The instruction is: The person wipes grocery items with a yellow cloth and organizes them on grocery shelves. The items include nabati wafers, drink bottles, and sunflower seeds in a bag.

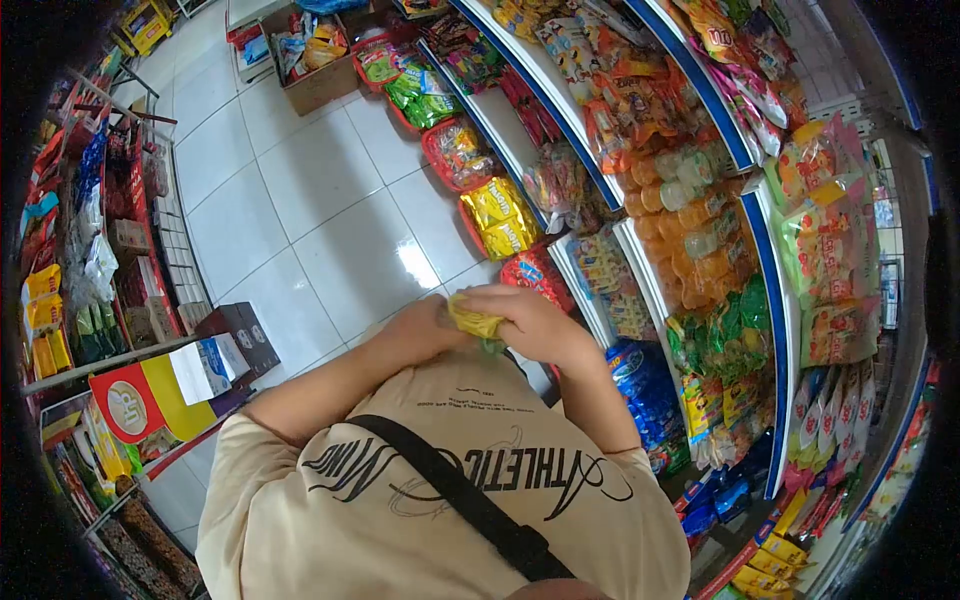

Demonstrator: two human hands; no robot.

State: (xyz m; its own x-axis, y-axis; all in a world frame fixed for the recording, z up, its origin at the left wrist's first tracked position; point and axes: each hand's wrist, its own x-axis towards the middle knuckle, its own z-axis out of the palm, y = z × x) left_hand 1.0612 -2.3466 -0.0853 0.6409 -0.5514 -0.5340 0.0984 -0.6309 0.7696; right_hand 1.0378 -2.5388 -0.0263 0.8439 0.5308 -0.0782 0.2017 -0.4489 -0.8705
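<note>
Both hands meet in front of my waist, around a crumpled yellow, cloth-like thing (474, 318) with a greenish lower end. My right hand (530, 318) lies over it with the fingers bent across its top. My left hand (424, 322) presses in from the other side; its fingers are mostly hidden behind the yellow thing and the right hand. Just beyond the hands are a red basket of red packets (536, 277) and a basket of yellow packets (499, 218).
Shelves of snack bags and orange drink bottles (690, 235) rise close on my right. A rack of packets (97, 230) runs along the left, with a dark box (238, 335) at its near end. White floor tiles (310, 210) lie between; a cardboard box (318, 92) stands farther ahead.
</note>
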